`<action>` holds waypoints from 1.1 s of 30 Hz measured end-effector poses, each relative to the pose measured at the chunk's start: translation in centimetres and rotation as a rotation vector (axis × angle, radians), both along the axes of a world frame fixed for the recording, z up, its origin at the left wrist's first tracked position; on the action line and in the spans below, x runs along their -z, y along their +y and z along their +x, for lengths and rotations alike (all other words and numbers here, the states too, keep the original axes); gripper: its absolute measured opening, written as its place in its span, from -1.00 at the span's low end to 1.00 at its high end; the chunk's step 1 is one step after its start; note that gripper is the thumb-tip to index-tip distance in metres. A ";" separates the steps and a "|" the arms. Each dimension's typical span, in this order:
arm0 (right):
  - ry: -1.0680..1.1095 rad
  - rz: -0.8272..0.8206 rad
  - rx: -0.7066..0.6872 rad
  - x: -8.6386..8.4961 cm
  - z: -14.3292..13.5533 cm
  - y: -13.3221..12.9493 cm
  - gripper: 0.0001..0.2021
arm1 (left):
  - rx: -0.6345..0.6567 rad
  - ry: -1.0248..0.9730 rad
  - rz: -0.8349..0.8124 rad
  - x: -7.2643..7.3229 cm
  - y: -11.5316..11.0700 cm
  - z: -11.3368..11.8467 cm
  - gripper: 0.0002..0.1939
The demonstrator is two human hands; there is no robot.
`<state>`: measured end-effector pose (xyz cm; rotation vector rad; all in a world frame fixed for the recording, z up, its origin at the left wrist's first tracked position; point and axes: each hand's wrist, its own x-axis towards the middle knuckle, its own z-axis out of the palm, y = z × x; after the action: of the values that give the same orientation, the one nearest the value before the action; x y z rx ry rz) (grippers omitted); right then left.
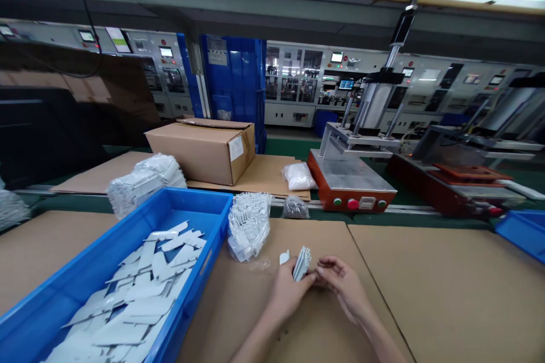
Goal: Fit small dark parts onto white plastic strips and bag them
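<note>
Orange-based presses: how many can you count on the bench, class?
2: one press right of centre; a second press beside it, farther right. Any beyond the frame cannot be seen.

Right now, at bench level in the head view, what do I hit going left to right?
Long blue tray → clear bag of parts → left hand holding pale pieces → right hand → blue bin at the right edge.

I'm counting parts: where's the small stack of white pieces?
In the head view, the stack is low, right of centre, in the left hand beside the right hand.
</note>
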<state>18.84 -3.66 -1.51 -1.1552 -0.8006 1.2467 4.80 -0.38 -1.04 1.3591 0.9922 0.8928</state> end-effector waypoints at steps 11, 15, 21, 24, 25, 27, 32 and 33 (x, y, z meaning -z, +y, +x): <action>-0.300 0.074 0.005 -0.1 -0.2 0.3 -0.74 | -0.024 -0.067 -0.217 -0.2 0.0 0.2 -0.80; -0.312 0.095 -0.009 -0.4 -0.2 0.1 -0.78 | -0.049 -0.123 -0.280 0.0 0.1 0.3 -0.76; -0.324 0.072 -0.003 -0.3 -0.3 0.1 -0.78 | -0.034 -0.153 -0.294 0.1 -0.1 0.4 -0.74; -0.314 0.092 0.001 0.0 -0.7 0.3 -0.78 | -0.019 -0.178 -0.295 -0.1 -0.2 0.5 -0.74; -0.306 0.094 -0.006 0.1 -0.8 0.3 -0.79 | -0.012 -0.177 -0.296 -0.1 -0.2 0.6 -0.74; -0.283 0.095 -0.025 0.2 -1.0 0.4 -0.79 | -0.005 -0.166 -0.301 -0.1 -0.2 0.6 -0.73; -0.235 0.110 -0.018 -0.1 -0.8 0.3 -0.77 | -0.002 -0.173 -0.312 0.0 -0.3 0.6 -0.70; -0.237 0.117 -0.007 -0.2 -0.7 0.2 -0.77 | 0.004 -0.192 -0.318 -0.1 -0.3 0.6 -0.70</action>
<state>18.16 -3.41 -1.35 -1.2186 -1.0404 1.0657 5.36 -0.69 -0.93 0.9885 0.9366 0.8067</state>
